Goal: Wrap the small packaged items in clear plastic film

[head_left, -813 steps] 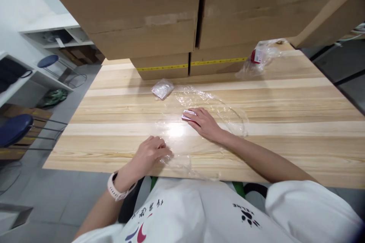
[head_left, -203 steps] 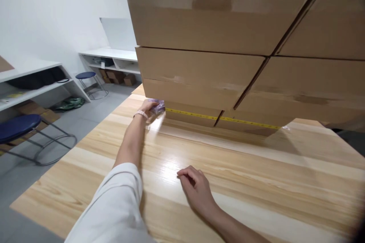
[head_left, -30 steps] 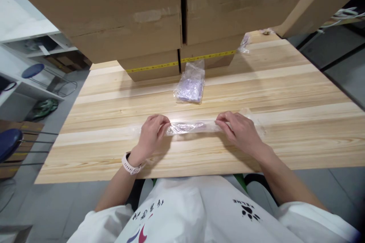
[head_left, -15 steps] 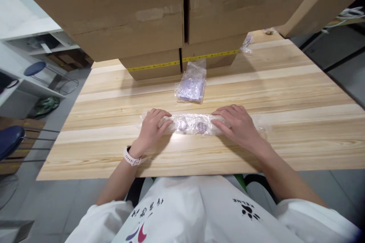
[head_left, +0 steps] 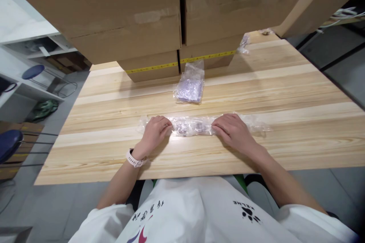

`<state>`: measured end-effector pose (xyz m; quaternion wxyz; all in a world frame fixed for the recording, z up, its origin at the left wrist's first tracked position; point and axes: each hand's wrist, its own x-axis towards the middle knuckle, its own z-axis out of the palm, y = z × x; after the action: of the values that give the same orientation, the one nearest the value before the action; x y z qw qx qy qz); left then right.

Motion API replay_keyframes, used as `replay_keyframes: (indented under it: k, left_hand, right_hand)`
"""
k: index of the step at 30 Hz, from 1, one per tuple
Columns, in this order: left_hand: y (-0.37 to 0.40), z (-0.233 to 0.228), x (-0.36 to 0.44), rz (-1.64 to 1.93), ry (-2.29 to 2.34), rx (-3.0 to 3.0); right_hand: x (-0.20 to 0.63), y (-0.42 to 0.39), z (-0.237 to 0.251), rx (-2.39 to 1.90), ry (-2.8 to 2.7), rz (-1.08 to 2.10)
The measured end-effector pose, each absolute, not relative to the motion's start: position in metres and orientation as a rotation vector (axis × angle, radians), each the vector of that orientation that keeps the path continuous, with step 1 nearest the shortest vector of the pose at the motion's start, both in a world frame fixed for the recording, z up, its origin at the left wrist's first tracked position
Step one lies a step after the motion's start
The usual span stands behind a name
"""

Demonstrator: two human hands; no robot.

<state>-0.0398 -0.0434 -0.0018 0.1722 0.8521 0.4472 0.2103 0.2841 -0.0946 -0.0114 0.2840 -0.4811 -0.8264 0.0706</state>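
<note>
The left hand (head_left: 154,133) and right hand (head_left: 232,133) each have their grip pinched shut on one end of a rolled clear bag (head_left: 192,126) lying across the counter (head_left: 285,95). The grips sit at opposite ends, likely to keep the roll taut and stop it unwinding. A purple packet (head_left: 190,85) lies well beyond, near stacked boxes (head_left: 137,19).

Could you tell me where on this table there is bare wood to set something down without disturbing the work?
Bare wood lies right of the right hand, out to the table edge, and left of the left hand. It is crowded in the middle: both hands press the rolled clear plastic, the purple packet lies just behind, and cardboard boxes fill the back.
</note>
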Motion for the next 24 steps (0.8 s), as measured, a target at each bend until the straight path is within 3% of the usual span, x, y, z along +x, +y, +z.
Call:
replay_keyframes:
  k: [14,22,24]
  left_hand:
    - [-0.038,0.046,-0.035,0.967,1.3,2.381]
    - [-0.01,0.044,-0.015,1.087,1.514,2.672]
    - [-0.016,0.04,-0.009,1.095,1.429,2.713]
  right_hand:
    - [0.289,-0.081,0.026,-1.215,-2.055,0.092]
    - [0.282,-0.041,0.036,-1.405,-2.033,-0.354]
    - [0.276,-0.043,0.035,-1.36,-2.07,-0.335]
